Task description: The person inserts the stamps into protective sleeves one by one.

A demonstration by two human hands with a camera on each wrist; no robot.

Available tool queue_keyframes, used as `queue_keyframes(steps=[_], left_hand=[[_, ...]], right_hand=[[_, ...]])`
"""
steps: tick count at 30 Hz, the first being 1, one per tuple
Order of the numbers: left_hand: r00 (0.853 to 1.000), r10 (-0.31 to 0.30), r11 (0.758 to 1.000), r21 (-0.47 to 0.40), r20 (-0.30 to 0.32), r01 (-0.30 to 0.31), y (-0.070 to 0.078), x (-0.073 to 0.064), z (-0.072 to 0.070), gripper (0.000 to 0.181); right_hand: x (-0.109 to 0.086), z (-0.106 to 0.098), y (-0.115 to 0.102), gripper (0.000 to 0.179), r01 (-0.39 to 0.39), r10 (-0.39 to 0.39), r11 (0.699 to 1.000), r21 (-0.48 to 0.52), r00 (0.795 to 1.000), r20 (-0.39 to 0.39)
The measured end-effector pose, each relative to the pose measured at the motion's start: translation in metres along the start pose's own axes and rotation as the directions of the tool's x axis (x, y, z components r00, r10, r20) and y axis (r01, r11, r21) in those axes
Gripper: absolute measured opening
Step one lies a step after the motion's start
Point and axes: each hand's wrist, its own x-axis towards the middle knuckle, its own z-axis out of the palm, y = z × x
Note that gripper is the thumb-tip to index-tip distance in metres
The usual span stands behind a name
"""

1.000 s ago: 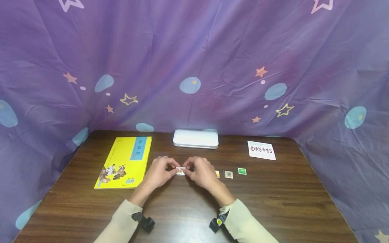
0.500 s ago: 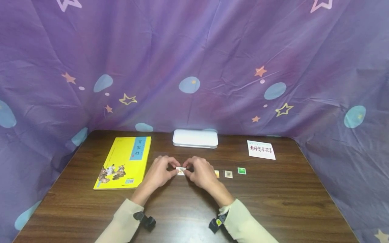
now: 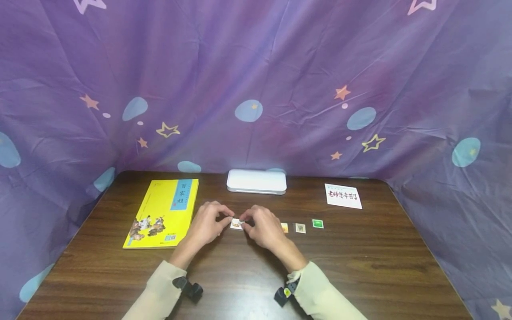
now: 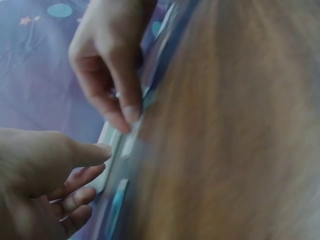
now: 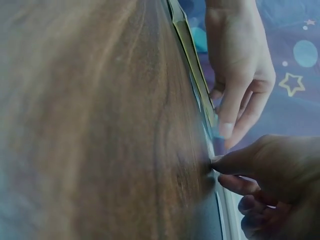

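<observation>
A small white-bordered stamp point(image 3: 236, 224) with an orange-brown picture lies between my two hands on the table. My right hand point(image 3: 264, 226) pinches its right edge between thumb and index finger. At its left side is my left hand point(image 3: 209, 223), fingertips close by; in the left wrist view the thumb and fingers point(image 4: 80, 199) stand apart with nothing between them. To the right lie an orange stamp point(image 3: 285, 228), partly hidden by my right hand, a grey-brown stamp point(image 3: 300, 228) and a green stamp point(image 3: 318, 223).
A yellow book point(image 3: 160, 218) lies at the left, close beside my left hand. The white oblong case point(image 3: 256, 181) stands at the table's back edge. Back right is a white card point(image 3: 343, 196) with red writing. Purple cloth point(image 3: 256, 66) hangs behind the table point(image 3: 360, 266).
My left hand has shifted slightly left, its fingertips off the stamp. The stamp shows more of its left side, and my right hand stays at its right edge.
</observation>
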Motion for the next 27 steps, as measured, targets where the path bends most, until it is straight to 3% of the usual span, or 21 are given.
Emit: queue_keyframes(steps=[4, 13, 18, 23, 27], left_hand=[[1.0, -0.003, 1.0, -0.01, -0.011, 0.003, -0.009, 0.004, -0.015, 0.015], [1.0, 0.031, 0.99, 0.137, 0.006, -0.031, -0.041, 0.014, -0.036, 0.024], [0.999, 0.016, 0.989, 0.144, 0.032, -0.02, -0.047, 0.019, -0.037, 0.029], [0.997, 0.004, 0.985, 0.17, 0.077, -0.017, -0.05, 0.022, -0.036, 0.036], [0.996, -0.019, 0.984, 0.176, 0.09, 0.003, -0.051, 0.023, -0.036, 0.037]], right_hand=[[-0.001, 0.0, -0.005, 0.014, 0.032, -0.032, 0.999, 0.016, 0.999, -0.002], [0.0, 0.012, -0.033, 0.022, 0.14, -0.14, 0.99, 0.016, 0.989, 0.038], [0.004, 0.021, -0.051, 0.029, 0.119, -0.119, 0.993, 0.006, 0.992, 0.038], [0.01, 0.028, -0.062, 0.041, 0.078, -0.075, 0.994, -0.077, 0.996, 0.038], [0.012, 0.032, -0.067, 0.038, 0.056, -0.049, 0.994, -0.096, 0.996, 0.07]])
